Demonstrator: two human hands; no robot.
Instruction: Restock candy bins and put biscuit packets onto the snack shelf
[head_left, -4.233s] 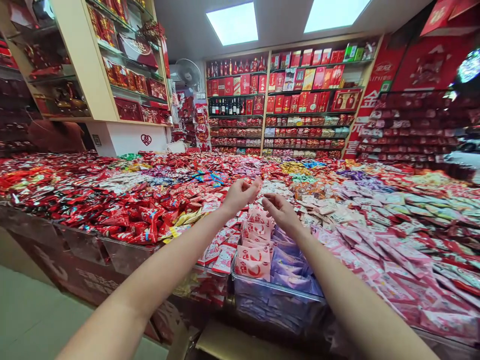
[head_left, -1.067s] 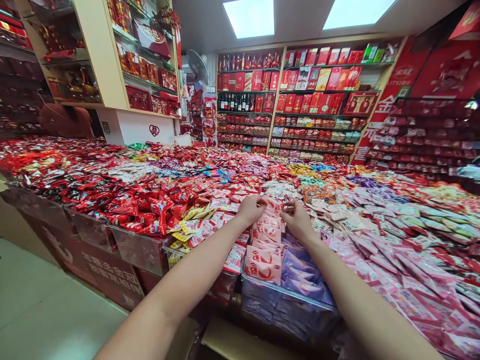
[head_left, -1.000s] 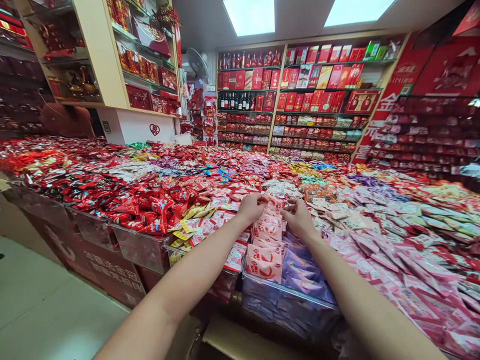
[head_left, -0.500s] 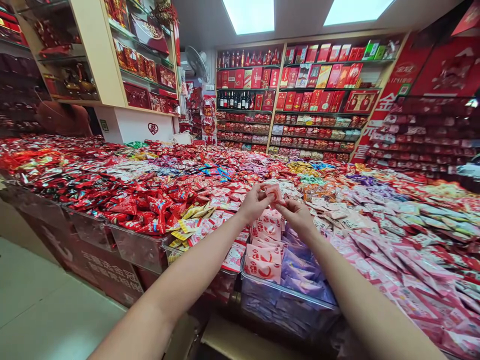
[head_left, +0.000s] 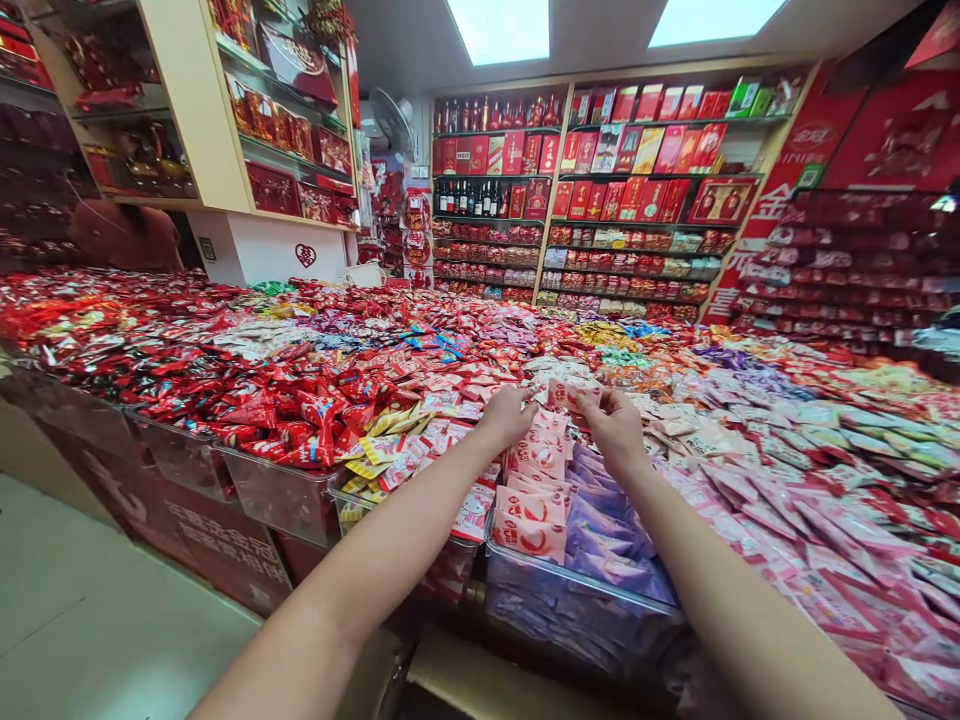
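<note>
A small pink snack packet is pinched in my right hand, above the far end of the front bin. My left hand is closed just left of that packet, its fingertips over the row of pink packets; what they hold, if anything, is hidden. Beneath both hands stands a clear plastic bin. Pink packets with red print stand in a row along its left side. Purple packets fill its right side.
Red-wrapped sweets and yellow packets lie in bins on the left. Pale pink packets are heaped on the right. Shelves with red boxes line the back wall. A cardboard box sits below the front bin.
My hands have moved apart. The right hand has shifted right, keeping the pink packet, while the left hand has come off it and moved slightly down and left.
</note>
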